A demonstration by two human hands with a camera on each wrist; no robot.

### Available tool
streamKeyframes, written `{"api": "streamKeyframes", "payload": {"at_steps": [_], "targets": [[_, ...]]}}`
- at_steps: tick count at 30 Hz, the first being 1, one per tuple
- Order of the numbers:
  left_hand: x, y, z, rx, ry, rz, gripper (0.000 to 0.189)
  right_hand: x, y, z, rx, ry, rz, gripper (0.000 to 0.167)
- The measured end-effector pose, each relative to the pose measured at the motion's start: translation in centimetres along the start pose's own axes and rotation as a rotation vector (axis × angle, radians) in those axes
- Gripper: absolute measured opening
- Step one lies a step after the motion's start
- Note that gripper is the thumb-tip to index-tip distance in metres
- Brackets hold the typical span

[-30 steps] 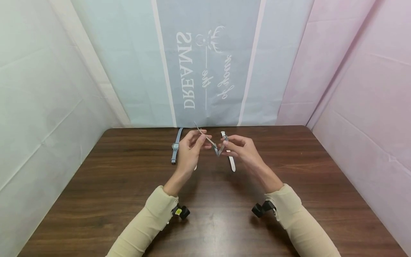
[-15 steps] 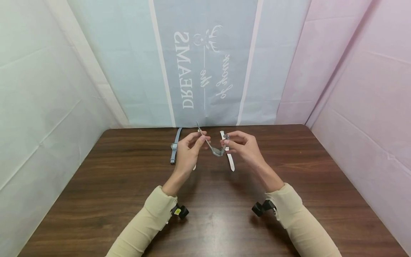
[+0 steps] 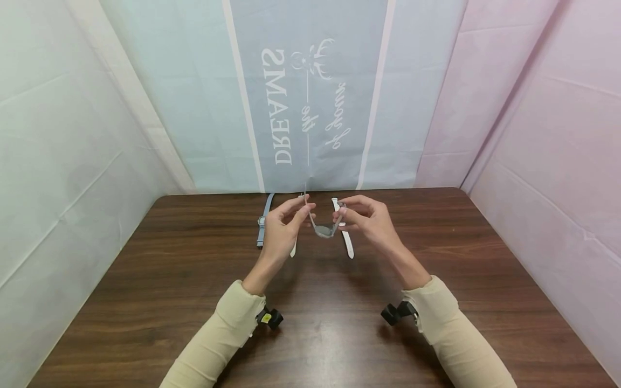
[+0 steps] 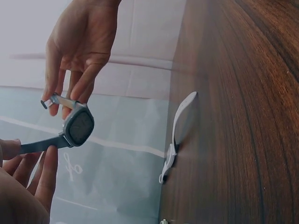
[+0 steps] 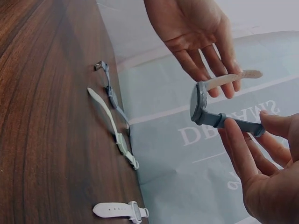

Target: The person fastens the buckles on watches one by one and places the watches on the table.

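Note:
A grey-blue wristwatch point(image 3: 324, 231) hangs above the table in a U shape between both hands. My left hand point(image 3: 281, 229) pinches its long strap end between thumb and fingers. With thumb and fingers, my right hand point(image 3: 371, 218) holds the buckle end. In the left wrist view the squarish dark dial point(image 4: 80, 127) shows, and the strap linings look pale in both wrist views. Under the right hand lies a white watch point(image 3: 347, 245). A pale cream watch point(image 5: 112, 122) lies below the left hand, which mostly hides it in the head view.
Left of the left hand, a blue watch point(image 3: 261, 231) lies near the back edge of the brown wooden table point(image 3: 320, 323). A blue-grey cloth point(image 3: 310, 108) with mirrored lettering hangs behind. Pale cloth walls point(image 3: 548, 161) stand at both sides.
The held watch has turned, so its case now shows broad instead of edge-on. Its long strap has swung more upright. Both hands keep their hold and have barely moved.

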State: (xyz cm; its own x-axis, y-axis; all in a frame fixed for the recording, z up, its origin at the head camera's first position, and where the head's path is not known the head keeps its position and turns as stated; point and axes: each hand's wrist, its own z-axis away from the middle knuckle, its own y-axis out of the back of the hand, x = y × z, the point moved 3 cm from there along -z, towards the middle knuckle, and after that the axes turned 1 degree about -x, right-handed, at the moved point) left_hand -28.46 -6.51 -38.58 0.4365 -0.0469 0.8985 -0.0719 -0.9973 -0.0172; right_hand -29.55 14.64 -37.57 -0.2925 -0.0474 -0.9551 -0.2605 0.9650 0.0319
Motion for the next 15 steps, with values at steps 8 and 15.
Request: {"api": "streamKeyframes", "payload": {"at_steps": [8, 15], "targets": [[0.1, 0.0, -0.1, -0.002, -0.032, -0.041, 0.026, -0.9, 0.3, 0.2, 0.026, 0.007, -0.02, 0.031], [0.3, 0.1, -0.2, -0.054, -0.022, -0.074, 0.029, -1.3, 0.3, 0.5, 0.043, 0.007, -0.051, 0.035]]}}
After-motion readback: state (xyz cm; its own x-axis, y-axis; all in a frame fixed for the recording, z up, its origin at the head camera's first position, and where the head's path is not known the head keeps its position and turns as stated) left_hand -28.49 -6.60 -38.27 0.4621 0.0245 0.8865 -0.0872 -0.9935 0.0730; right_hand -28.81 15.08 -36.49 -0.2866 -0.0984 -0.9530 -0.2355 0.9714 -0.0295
